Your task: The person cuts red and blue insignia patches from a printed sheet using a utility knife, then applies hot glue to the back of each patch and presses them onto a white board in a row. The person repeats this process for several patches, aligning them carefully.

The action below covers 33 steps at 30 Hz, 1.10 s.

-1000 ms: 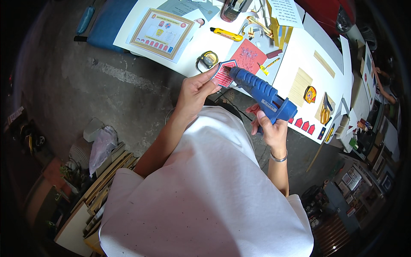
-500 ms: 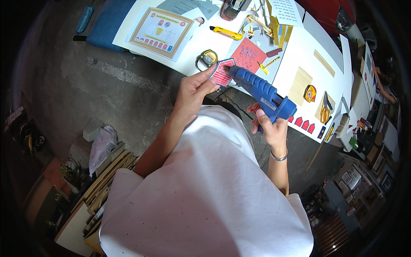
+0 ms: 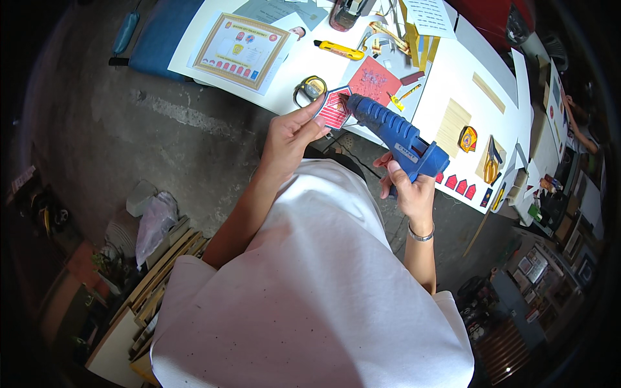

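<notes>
Between thumb and fingers, my left hand (image 3: 291, 136) pinches a small red badge-shaped piece (image 3: 332, 113) with white stripes and a dark border. My right hand (image 3: 411, 187) grips the handle of a blue glue gun (image 3: 394, 132), its nozzle pointing left at the upper part of the badge piece. Nozzle and piece look very close; I cannot tell whether they touch. Just beyond my left hand lies a yellow and black tape measure (image 3: 313, 89). Past the nozzle, a red square sheet (image 3: 373, 81) with dark specks rests on the white table (image 3: 272, 107).
A framed certificate (image 3: 239, 50) lies far left, near a yellow cutter knife (image 3: 339, 50). To the right are wooden sheets (image 3: 455, 126), an orange badge (image 3: 468, 139), scissors (image 3: 493, 165) and several small red badge pieces (image 3: 460, 186). Stacked boards (image 3: 155, 278) stand at lower left.
The badge piece and the glue gun's nozzle have shifted very slightly left, in step with a small shift of the whole view. Both hands keep their hold.
</notes>
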Available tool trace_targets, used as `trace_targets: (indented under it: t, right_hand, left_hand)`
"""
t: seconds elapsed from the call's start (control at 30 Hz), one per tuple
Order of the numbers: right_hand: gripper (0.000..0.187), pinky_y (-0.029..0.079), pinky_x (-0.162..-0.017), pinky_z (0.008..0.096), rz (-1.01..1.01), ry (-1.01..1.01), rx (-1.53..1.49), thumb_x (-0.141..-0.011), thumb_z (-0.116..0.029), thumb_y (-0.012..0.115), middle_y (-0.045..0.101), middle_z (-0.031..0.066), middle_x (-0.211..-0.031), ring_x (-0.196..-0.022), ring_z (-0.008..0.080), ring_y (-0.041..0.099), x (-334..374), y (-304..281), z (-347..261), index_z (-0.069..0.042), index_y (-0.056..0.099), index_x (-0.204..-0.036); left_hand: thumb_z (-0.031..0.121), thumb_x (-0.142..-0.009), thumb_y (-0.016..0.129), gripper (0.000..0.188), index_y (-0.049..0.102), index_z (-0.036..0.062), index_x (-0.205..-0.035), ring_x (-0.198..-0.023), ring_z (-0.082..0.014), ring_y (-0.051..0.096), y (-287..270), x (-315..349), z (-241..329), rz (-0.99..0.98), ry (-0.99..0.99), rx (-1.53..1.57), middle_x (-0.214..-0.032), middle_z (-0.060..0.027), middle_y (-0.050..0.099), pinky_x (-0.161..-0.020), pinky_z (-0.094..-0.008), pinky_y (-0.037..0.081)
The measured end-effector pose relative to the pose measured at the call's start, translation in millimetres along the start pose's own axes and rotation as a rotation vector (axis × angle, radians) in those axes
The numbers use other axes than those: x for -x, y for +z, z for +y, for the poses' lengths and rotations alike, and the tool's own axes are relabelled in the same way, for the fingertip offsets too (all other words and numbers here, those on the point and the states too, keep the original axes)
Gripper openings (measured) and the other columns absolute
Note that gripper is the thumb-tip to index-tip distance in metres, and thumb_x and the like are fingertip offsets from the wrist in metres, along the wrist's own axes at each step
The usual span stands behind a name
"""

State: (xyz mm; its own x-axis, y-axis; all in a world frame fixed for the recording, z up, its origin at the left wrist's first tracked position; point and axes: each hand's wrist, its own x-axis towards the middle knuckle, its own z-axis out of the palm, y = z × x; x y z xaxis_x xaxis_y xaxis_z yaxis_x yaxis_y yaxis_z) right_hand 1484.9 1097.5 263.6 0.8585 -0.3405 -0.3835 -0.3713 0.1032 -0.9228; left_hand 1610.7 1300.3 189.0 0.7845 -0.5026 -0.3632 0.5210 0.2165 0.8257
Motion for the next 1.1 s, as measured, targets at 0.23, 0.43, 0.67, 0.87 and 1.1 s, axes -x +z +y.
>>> trace_targets:
  t: [0.23,0.43,0.67,0.87,1.1]
  right_hand:
    - [0.029,0.049,-0.048,0.0245,0.005,0.004,-0.032,-0.094,-0.005,0.063,0.071,0.0124,-0.091,-0.054,0.0103,0.061,-1.8,0.5,1.8,0.008,0.058,-0.119]
    - [0.028,0.05,-0.048,0.0248,-0.008,0.035,0.001,-0.093,-0.006,0.065,0.071,0.013,-0.09,-0.053,0.0108,0.061,2.7,-1.3,1.9,0.008,0.058,-0.117]
    - [0.027,0.049,-0.047,0.0245,0.03,-0.001,-0.024,-0.094,-0.007,0.064,0.07,0.012,-0.088,-0.053,0.0109,0.06,-1.1,0.5,0.7,0.008,0.059,-0.116]
    - [0.027,0.049,-0.047,0.0243,0.046,0.003,-0.044,-0.094,-0.007,0.063,0.07,0.0117,-0.088,-0.053,0.0111,0.06,-1.0,1.4,2.2,0.008,0.058,-0.117]
    - [0.027,0.049,-0.046,0.0249,0.026,0.031,-0.012,-0.094,-0.005,0.064,0.07,0.0114,-0.086,-0.052,0.0113,0.061,9.1,3.0,2.4,0.008,0.058,-0.116]
  left_hand:
    - [0.003,-0.104,0.056,0.043,0.05,-0.0038,-0.147,-0.115,-0.0169,0.066,-0.2,0.6,0.0,0.002,0.002,0.002,-0.131,-0.0136,0.066,-0.102,-0.0353,0.055]
    - [0.003,-0.104,0.056,0.044,0.049,-0.0047,-0.147,-0.115,-0.0165,0.067,0.1,0.7,3.3,0.028,0.001,-0.003,-0.132,-0.0134,0.065,-0.101,-0.0346,0.055]
    - [0.003,-0.104,0.056,0.045,0.048,-0.0047,-0.147,-0.114,-0.0162,0.067,1.5,3.8,4.8,0.021,-0.007,-0.001,-0.133,-0.0136,0.065,-0.101,-0.0345,0.056]
    - [0.003,-0.104,0.056,0.045,0.048,-0.0041,-0.147,-0.114,-0.0159,0.066,1.5,6.4,5.7,0.017,-0.01,-0.017,-0.132,-0.0131,0.065,-0.101,-0.0339,0.056]
    - [0.002,-0.104,0.055,0.046,0.048,-0.0031,-0.148,-0.116,-0.0162,0.066,-1.0,7.1,5.6,0.023,0.006,-0.003,-0.135,-0.0133,0.064,-0.101,-0.0334,0.055]
